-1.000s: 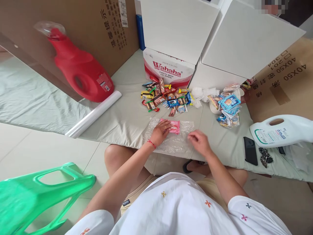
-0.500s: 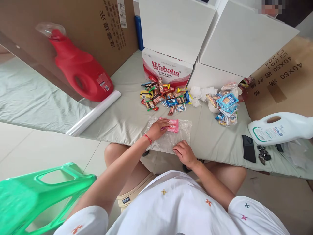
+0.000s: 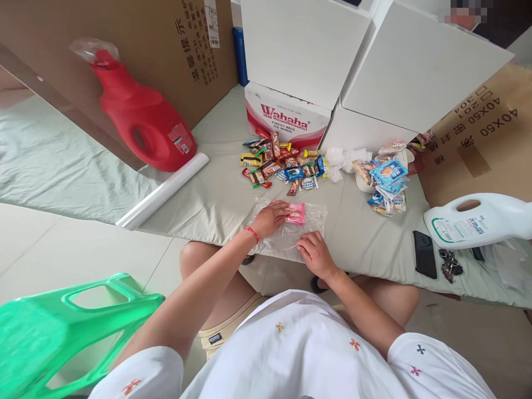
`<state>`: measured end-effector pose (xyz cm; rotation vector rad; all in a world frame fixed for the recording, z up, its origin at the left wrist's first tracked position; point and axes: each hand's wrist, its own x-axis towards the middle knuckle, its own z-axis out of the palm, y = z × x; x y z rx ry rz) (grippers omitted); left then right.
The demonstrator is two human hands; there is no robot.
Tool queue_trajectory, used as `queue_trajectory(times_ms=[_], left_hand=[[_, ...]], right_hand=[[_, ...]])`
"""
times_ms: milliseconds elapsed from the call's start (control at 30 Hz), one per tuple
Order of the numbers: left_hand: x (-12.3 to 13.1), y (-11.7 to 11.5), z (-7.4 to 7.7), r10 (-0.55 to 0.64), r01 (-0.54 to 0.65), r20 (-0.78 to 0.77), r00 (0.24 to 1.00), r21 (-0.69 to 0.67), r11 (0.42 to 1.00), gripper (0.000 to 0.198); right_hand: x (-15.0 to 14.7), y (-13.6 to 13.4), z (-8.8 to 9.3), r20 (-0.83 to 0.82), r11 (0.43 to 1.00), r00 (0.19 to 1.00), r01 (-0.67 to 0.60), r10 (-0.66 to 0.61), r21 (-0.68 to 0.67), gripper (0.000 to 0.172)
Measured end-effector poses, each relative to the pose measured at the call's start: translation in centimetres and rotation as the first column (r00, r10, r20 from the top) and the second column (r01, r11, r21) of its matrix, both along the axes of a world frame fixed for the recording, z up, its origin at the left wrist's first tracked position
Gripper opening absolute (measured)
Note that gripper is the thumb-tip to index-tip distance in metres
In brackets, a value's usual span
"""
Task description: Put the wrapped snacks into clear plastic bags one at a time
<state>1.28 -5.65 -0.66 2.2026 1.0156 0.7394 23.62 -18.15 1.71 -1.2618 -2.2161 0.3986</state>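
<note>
A sheet of clear plastic film (image 3: 313,217) lies at the near edge of the cloth-covered surface, in front of me. On it rests a pink snack packet (image 3: 296,214), partly covered by my left hand (image 3: 270,219). The fingers of that hand lie stretched out over the packet, pressing it flat. At the film's near right edge is my right hand (image 3: 315,253), its fingers curled together on the film. Part of the film under both hands is hidden.
Behind the film is a pile of wrapped snacks (image 3: 286,160), with a Wahaha box (image 3: 286,119) behind it. More snack packs (image 3: 388,177) sit right. A film roll (image 3: 164,191) and red jug (image 3: 145,122) stand left; a white bottle (image 3: 477,221) and phone (image 3: 424,255) lie right.
The whole view has shifted slightly. My left hand stays on the pink packet, and my right hand remains at the film's edge, hardly moved.
</note>
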Motion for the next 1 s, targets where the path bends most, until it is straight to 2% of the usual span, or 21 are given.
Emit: queue_trajectory(times_ms=[200,400,533,700,867,1000], left_hand=[[-0.1,0.3,0.8,-0.006,0.007,0.001,1.000,-0.063,0.998,0.042],[-0.2,0.4,2.7,0.012,-0.010,0.011,1.000,-0.186,0.983,0.060],[-0.3,0.1,3.8,0.037,-0.040,-0.016,0.999,-0.240,0.970,0.066],[-0.9,0.3,4.0,-0.048,0.043,-0.021,0.999,-0.220,0.975,0.069],[-1.2,0.8,3.0,-0.157,0.143,-0.087,0.984,-0.147,0.979,0.057],[-0.7,0.7,1.6,-0.084,0.080,-0.028,0.996,-0.120,0.989,0.041]], right_hand=[[-0.2,2.6,2.0,0.010,0.998,0.999,0.052,-0.052,0.018,0.027],[-0.2,5.7,4.4,0.068,0.987,0.988,0.135,-0.141,0.083,0.027],[-0.2,7.4,5.3,0.126,0.986,0.979,0.155,-0.161,0.060,0.028],[-0.1,9.6,4.4,0.101,0.983,0.978,0.184,-0.183,-0.001,0.025],[0.3,12.7,2.5,0.092,0.962,0.969,0.239,-0.228,-0.134,0.023],[0.8,14.7,1.0,0.103,0.922,0.950,0.310,-0.294,-0.230,0.016]])
